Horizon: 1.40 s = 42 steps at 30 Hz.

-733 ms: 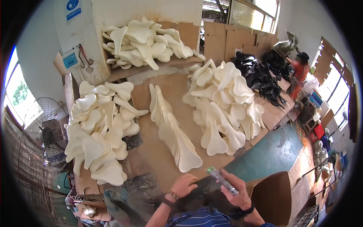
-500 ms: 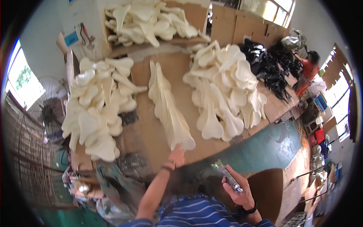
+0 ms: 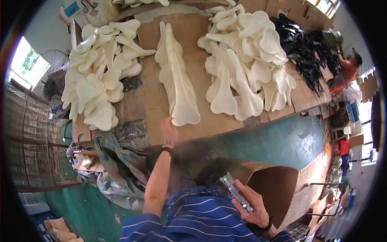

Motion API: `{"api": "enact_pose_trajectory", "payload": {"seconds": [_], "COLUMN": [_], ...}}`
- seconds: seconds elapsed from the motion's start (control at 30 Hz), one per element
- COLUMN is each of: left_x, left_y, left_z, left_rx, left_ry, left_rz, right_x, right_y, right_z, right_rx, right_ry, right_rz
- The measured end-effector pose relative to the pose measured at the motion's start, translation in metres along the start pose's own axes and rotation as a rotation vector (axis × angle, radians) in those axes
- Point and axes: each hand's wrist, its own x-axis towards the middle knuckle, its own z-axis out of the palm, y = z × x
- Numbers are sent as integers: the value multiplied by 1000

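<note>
Left hand [image 3: 169, 131] slides leftward, grip unclear, by cream flared plastic-looking shells [image 3: 176, 78], likely light, best rim-held, right hand [image 3: 254, 205] gripping green-tipped clear tube [image 3: 237, 192]!

No text, label, brand or number could be read. At the far left, a small blue panel [image 3: 71, 9] stood out against the pale wall [image 3: 50, 24] — too small for any marking on it to be made out. At the right, near the window [image 3: 367, 144], any print on the blue-and-white box [image 3: 353, 111] was too blurred to tell. The slim, green-ended tool [image 3: 237, 193] in the right hand [image 3: 256, 205] — clear and silvery along its body — showed nothing legible.
</note>
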Motion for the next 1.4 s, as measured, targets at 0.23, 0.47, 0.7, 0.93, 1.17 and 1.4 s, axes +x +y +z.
{"api": "enact_pose_trajectory", "payload": {"seconds": [0.23, 0.47, 0.7, 0.93, 1.17, 1.4], "left_x": [22, 32, 58, 73, 68, 78], "left_y": [-31, -38, 3, -7, -1, 3], "left_z": [15, 13, -21, -26, -21, -32], "left_rx": [-55, -63, -131, -44, -102, -51], "left_ry": [1, -9, 146, 2, -23, -131], "left_rz": [-260, -286, -108, -136, -114, -107], "right_x": [26, 52, 54, 58, 62, 58], "right_y": [-13, -39, -31, -26, -24, -22], "right_z": [3, 12, 17, 24, 24, 21], "right_rx": [-87, -103, -81, -64, -85, -102], "right_ry": [29, 167, 151, 91, 28, 37], "right_rz": [-98, -151, -73, -64, -43, -53]}}
